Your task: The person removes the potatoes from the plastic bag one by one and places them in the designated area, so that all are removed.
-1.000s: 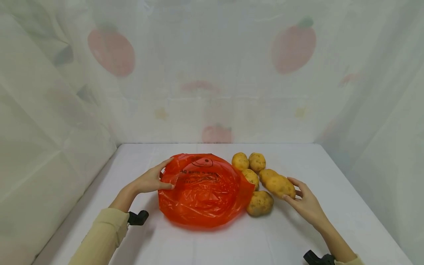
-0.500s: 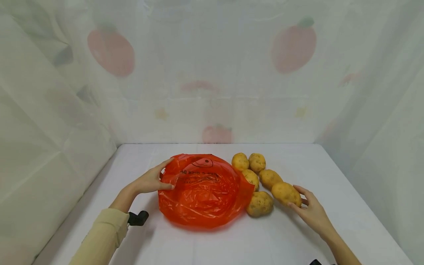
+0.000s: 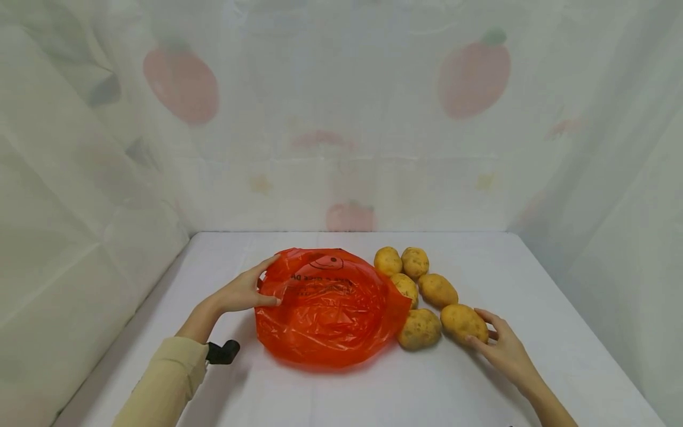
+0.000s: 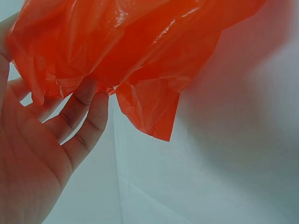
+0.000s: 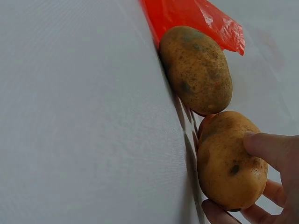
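A red plastic bag [image 3: 325, 308] with dark print lies mouth-up in the middle of the white table. At its left side my left hand [image 3: 246, 290] holds the film between thumb and fingers; in the left wrist view, fingertips [image 4: 96, 100] touch its crumpled underside. My right hand [image 3: 504, 344] grips a potato [image 3: 463, 323] by its right end, thumb on top and fingers round the far side. Close to that potato are another potato [image 3: 439, 290] behind it and a speckled potato [image 5: 196, 70] by the bag. The fingers under the gripped potato are partly hidden.
Two potatoes stand at the back, a left one [image 3: 388, 261] and a right one [image 3: 415, 262]. One more potato [image 3: 404, 289] is partly covered by the bag's right corner. White cloth walls [image 3: 341, 107] enclose the table [image 3: 341, 397] at the back and both sides.
My right hand has moved the gripped potato right and toward me, from against the potato behind it to the front right end of the group. The left hand and bag stay put.
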Demonstrator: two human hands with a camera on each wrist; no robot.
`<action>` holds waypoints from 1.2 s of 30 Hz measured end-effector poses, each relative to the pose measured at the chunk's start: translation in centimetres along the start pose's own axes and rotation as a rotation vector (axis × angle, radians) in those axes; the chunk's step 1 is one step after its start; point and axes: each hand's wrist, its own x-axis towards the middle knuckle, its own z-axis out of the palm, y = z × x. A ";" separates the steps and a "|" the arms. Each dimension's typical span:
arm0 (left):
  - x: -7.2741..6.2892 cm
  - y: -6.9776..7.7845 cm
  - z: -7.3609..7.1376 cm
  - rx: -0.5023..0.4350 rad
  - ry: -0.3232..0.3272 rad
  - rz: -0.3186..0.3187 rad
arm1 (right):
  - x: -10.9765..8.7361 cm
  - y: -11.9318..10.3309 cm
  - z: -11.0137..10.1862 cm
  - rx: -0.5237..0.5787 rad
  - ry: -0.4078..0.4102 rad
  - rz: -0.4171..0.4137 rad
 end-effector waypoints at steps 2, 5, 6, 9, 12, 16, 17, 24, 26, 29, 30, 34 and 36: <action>0.1 0.0 0.1 0.002 0.001 0.004 | -0.1 0.1 0.1 -0.014 0.000 0.003; 0.2 0.0 0.2 0.005 0.003 0.009 | -0.2 0.2 0.1 -0.022 0.003 0.000; 0.2 0.0 0.2 0.005 0.004 0.010 | -0.2 0.2 0.1 -0.022 0.004 -0.003; 0.3 -0.1 0.3 -0.004 0.002 0.007 | -0.2 0.3 0.2 -0.013 0.003 -0.013; 0.3 -0.2 0.3 -0.013 0.000 0.002 | -0.1 0.3 0.2 -0.010 0.004 -0.029; 0.3 -0.3 0.4 -0.023 0.001 -0.004 | 0.1 0.3 0.3 -0.014 0.012 -0.056; 0.3 -0.4 0.4 -0.022 0.002 -0.006 | 0.1 0.3 0.3 -0.017 0.014 -0.064; 0.1 -0.8 0.3 0.013 0.016 0.001 | 0.3 0.2 0.5 -0.035 0.011 -0.089; 0.2 -0.9 0.3 0.019 0.018 0.011 | 0.3 0.2 0.6 -0.046 0.007 -0.086; 0.3 -1.0 0.3 0.021 0.019 0.025 | 0.2 0.1 0.5 -0.063 -0.001 -0.080; 0.3 -1.0 0.3 0.022 0.020 0.029 | 0.2 0.1 0.5 -0.066 -0.003 -0.078; 0.2 -0.9 0.1 0.005 0.018 0.035 | 0.1 0.0 0.4 -0.068 -0.015 -0.074; 0.2 -0.7 0.1 -0.007 0.018 0.036 | 0.2 0.0 0.3 -0.065 -0.018 -0.073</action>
